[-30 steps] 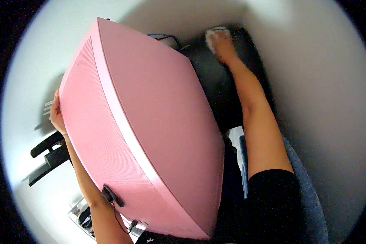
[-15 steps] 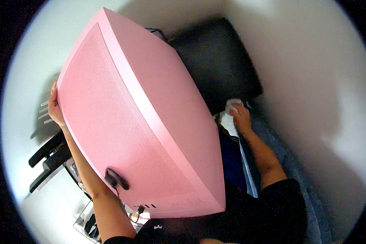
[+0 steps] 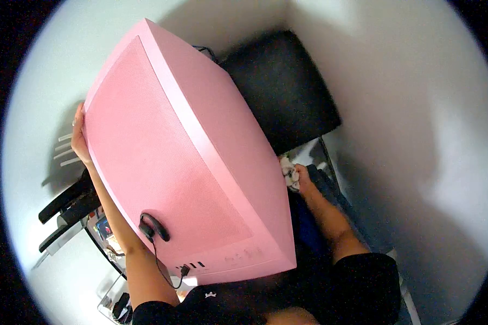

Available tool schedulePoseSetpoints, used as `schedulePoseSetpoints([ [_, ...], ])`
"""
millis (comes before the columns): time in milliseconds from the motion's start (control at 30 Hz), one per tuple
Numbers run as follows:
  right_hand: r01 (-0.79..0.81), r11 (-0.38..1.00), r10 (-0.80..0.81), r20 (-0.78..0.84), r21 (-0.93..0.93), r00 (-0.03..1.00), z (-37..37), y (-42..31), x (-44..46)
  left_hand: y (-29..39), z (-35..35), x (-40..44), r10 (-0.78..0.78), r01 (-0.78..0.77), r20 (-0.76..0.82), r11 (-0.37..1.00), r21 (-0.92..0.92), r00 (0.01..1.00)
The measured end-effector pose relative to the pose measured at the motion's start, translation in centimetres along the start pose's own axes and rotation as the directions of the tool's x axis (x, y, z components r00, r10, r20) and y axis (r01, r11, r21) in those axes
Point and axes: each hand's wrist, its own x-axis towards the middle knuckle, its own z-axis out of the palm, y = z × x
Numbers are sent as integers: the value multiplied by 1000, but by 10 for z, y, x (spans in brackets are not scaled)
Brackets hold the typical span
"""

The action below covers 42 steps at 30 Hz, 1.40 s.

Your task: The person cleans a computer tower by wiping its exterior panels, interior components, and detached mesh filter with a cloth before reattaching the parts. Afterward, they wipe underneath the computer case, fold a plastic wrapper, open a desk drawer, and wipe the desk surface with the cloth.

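A large pink case (image 3: 162, 141) with a mesh front stands tilted before me. My left hand (image 3: 79, 138) grips its far left edge, with the fingers partly hidden behind it. A black clip-like device (image 3: 154, 227) rests on the mesh, and its cable runs to a plug (image 3: 185, 270) in the lower edge. To the right of the case, my right hand (image 3: 303, 179) is closed on a crumpled whitish cloth (image 3: 290, 174) with dark spots. The cloth is close to the case's right edge.
A black cushioned surface (image 3: 282, 89) lies behind the case, beside the wall (image 3: 385, 108). Dark cables (image 3: 205, 51) show at the case's back edge. Black wall-side fixtures (image 3: 70, 203) and a shelf with small items (image 3: 104, 227) stand at the left. Blue fabric (image 3: 331, 189) lies right.
My right hand has come down from the black surface with the cloth, to beside the case's right edge. The case sits slightly differently in view. My left hand keeps its hold.
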Motion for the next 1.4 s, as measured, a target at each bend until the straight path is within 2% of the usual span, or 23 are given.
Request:
schedulePoseSetpoints([
  [33,21,1000,-21,-70,3,997,13,-3,-7,2,1,4,-27,28,7,997,-72,1000],
  [100,47,998,-42,-112,45,993,19,-2,-3,18,22,-3,-7,10,-43,998,66,999],
  [133,55,995,-48,-82,86,995,17,2,4,22,30,-5,4,4,-60,990,140,998],
  [200,64,983,-59,-33,172,998,27,10,4,18,23,0,22,-17,-35,988,152,999],
  [267,113,989,-103,-109,92,989,28,5,-4,16,29,7,29,-25,-29,991,132,999],
  [333,151,987,-139,-181,56,974,-6,20,14,19,39,8,15,-11,-42,996,89,999],
  [367,149,971,-133,-96,189,986,-15,22,25,18,39,10,61,-56,-26,987,148,998],
  [433,311,950,-302,-178,26,937,-26,17,17,10,41,19,158,-157,16,954,257,987],
  [500,339,940,-325,-212,33,922,-29,4,8,16,71,20,66,-58,-52,989,138,996],
  [567,253,943,-212,-194,216,958,-28,-10,7,20,92,22,21,-16,-76,997,72,997],
  [667,349,937,-333,-274,13,902,-37,-27,0,21,112,25,10,-7,-50,998,68,999],
  [767,373,924,-381,-316,-86,869,-52,-45,-20,32,138,24,7,-3,-38,995,99,999],
  [833,368,928,-369,-312,-64,876,-63,-50,-36,29,141,27,62,-58,-21,986,157,998],
  [1033,346,938,-337,-324,-32,884,-96,-39,-94,25,138,33,37,-37,-13,999,2,999],
  [1133,340,940,-327,-334,-20,884,-102,-32,-119,17,127,38,50,-51,65,999,8,997],
  [1233,321,946,-314,-335,-36,888,-114,-24,-133,17,132,38,168,-163,-30,978,126,985],
  [1333,309,949,-311,-322,-59,894,-110,-22,-144,6,123,48,74,-78,-50,995,-70,996],
  [1400,307,949,-313,-312,-68,897,-106,-20,-145,15,129,33,111,-112,-68,994,-10,991],
])
